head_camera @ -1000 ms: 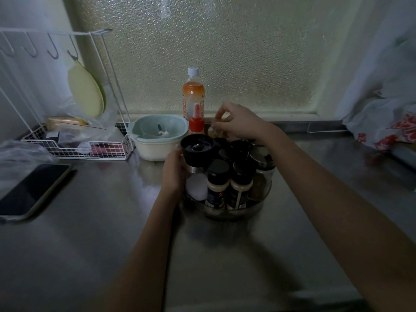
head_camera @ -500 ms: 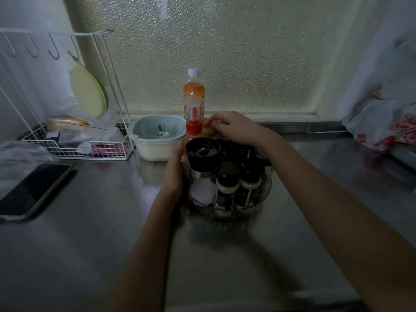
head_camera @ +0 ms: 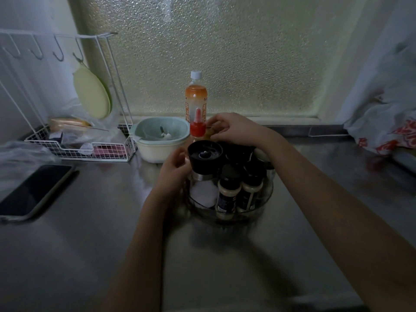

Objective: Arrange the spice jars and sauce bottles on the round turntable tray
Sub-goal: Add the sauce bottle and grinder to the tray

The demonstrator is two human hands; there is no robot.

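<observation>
A clear round turntable tray [head_camera: 254,213] sits on the steel counter, packed with black-capped spice jars [head_camera: 227,190] and a tall grinder with a wide black top [head_camera: 204,155]. My left hand [head_camera: 173,171] rests against the tray's left side beside the grinder, fingers curled. My right hand [head_camera: 231,129] reaches over the back of the tray, fingers pinched on a small jar that is mostly hidden, right next to a red-capped sauce bottle [head_camera: 198,129]. Behind stands an orange drink bottle [head_camera: 195,95] with a white cap.
A pale green bowl [head_camera: 161,140] stands just left of the tray. A white wire rack [head_camera: 74,149] with a hanging green plate [head_camera: 92,95] fills the back left. A phone [head_camera: 33,190] lies at the left. A plastic bag [head_camera: 387,131] sits at the right.
The tray has turned, shifting the front jars. My right hand came down from a raised pinch onto the jars at the back, beside the red-capped bottle. My left hand stayed at the tray's side.
</observation>
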